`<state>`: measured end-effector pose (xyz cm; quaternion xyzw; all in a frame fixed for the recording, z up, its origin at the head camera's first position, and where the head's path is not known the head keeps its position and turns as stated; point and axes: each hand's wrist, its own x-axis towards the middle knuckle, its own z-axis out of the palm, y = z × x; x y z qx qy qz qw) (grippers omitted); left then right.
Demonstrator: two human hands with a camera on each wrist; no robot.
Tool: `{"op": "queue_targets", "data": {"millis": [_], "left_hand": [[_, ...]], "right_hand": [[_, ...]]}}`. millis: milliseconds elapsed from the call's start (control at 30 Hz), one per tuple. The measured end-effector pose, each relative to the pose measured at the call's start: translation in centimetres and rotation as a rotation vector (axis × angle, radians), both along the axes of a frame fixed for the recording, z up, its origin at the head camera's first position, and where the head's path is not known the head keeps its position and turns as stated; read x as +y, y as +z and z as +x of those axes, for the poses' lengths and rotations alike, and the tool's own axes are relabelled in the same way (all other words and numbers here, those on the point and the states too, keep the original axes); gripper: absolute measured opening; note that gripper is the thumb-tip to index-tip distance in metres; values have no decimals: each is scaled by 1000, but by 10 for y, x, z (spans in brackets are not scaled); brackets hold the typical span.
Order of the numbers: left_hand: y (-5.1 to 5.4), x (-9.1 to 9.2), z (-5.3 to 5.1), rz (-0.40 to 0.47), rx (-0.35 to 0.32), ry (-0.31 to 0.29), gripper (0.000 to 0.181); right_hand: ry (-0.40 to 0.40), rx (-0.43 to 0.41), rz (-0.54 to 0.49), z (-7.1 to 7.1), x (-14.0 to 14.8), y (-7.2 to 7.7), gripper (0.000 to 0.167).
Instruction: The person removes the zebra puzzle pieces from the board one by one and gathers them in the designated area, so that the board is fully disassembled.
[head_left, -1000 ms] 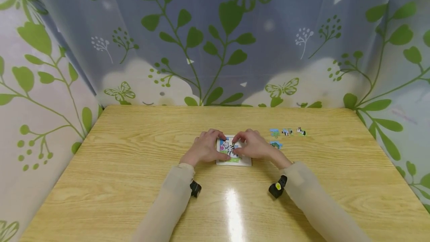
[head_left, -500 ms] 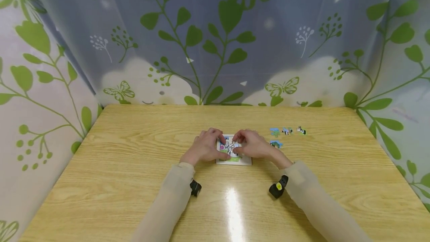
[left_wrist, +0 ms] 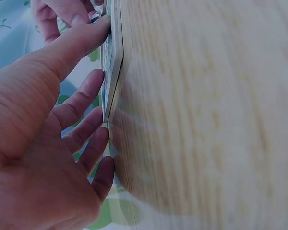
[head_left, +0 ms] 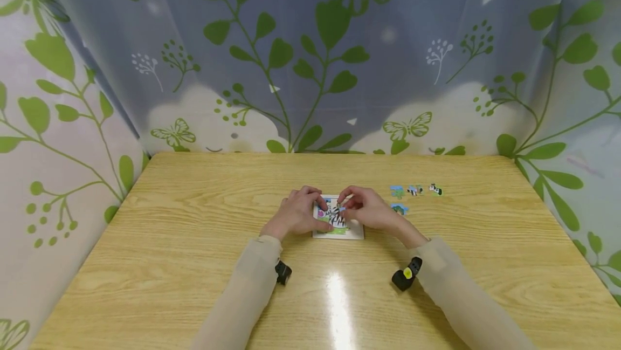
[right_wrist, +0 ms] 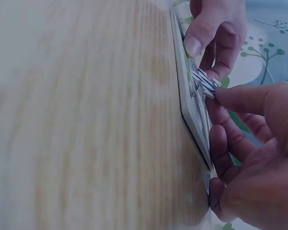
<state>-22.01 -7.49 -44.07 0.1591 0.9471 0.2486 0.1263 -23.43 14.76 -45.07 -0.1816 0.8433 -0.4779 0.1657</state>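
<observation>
A puzzle board [head_left: 356,231] with a white border and a zebra picture lies flat on the table. My left hand [head_left: 298,213] rests on its left side, the thumb on the picture's lower edge and the fingertips by the upper left. In the right wrist view a striped puzzle piece [right_wrist: 207,84], tilted up from the board, is pinched between thumb and finger of my right hand [right_wrist: 264,139]. From the head view, the right hand [head_left: 370,210] is over the board's right side and partly covers it. The left wrist view shows the left thumb and fingers [left_wrist: 81,103] at the board's edge.
On the wooden table [head_left: 194,263], right of the board, lie several loose pieces: a blue-green one [head_left: 397,192], one with black and white parts [head_left: 414,191], a black-and-white animal one [head_left: 435,190] and another blue-green one [head_left: 399,209]. A patterned curtain [head_left: 310,69] stands behind.
My right hand has shifted slightly to the right, and the striped piece between its fingers looks turned. The left hand has stayed on the board.
</observation>
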Motion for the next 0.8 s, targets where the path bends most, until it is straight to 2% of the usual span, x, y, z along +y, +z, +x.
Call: {"op": "queue_targets", "data": {"millis": [300,567,800], "left_hand": [[0,0,0,8,-5,9,39],[-1,0,0,17,-9,11,39],[0,-1,2,19,-11,5,38]], "right_hand": [[-79,16,-60,6,13,4,23],[-89,20,-79,10,34,12,24],[-133,30,-72,11,57,13,27]]}}
